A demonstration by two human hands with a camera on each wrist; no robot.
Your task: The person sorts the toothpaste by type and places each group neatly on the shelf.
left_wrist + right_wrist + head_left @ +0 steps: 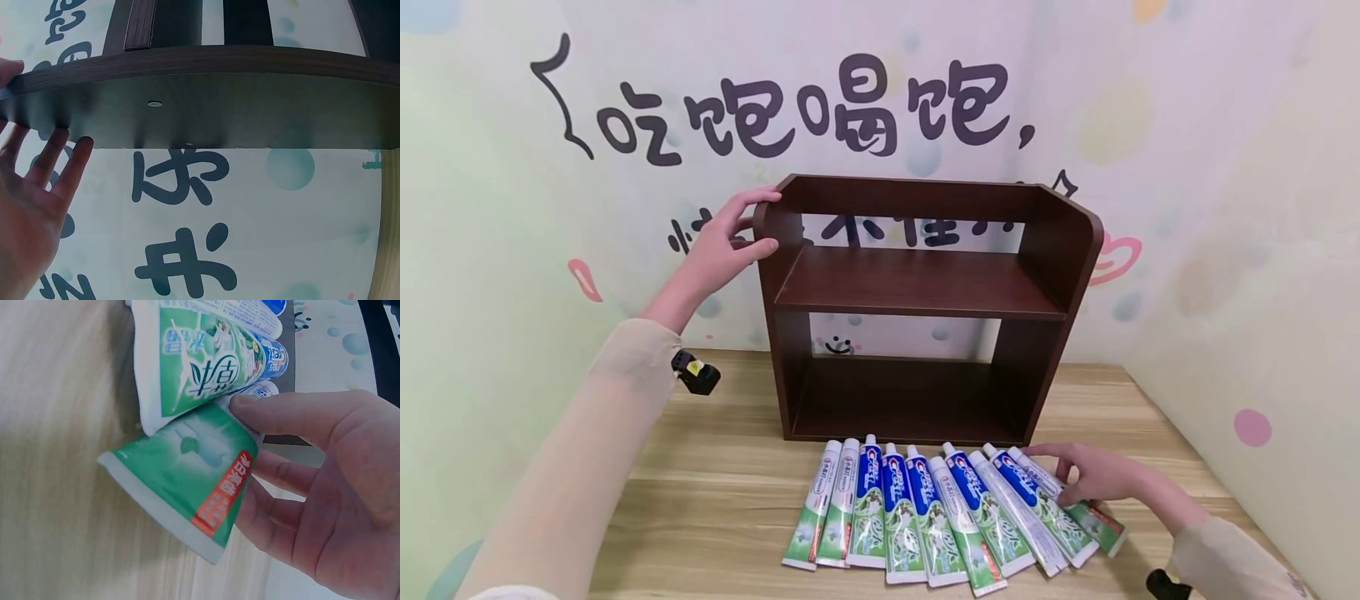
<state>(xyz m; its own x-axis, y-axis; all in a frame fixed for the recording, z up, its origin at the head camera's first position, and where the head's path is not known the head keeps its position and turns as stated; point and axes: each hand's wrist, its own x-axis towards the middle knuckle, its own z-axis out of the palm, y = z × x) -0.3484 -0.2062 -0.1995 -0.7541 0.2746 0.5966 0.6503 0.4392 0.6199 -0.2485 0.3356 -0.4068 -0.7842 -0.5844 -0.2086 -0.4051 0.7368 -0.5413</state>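
Note:
A dark brown two-tier wooden shelf (917, 283) stands on the table, its back towards the wall. My left hand (718, 250) holds the top of its left side panel (206, 112), thumb on one face and fingertips against the other. In front of the shelf, toothpaste tubes (895, 517) lie fanned out in a row, caps towards the shelf. At the right end, my right hand (1108, 477) pinches a green-and-white toothpaste tube (194, 456), its thumb (275, 415) on top. That tube lies against a neighbouring Crest tube (200, 369).
The wood-grain table (700, 500) carries the shelf and tubes. A patterned wall (880, 83) with large dark lettering rises close behind the shelf, and another wall (1247, 333) bounds the right side. Both shelf tiers are open at the front.

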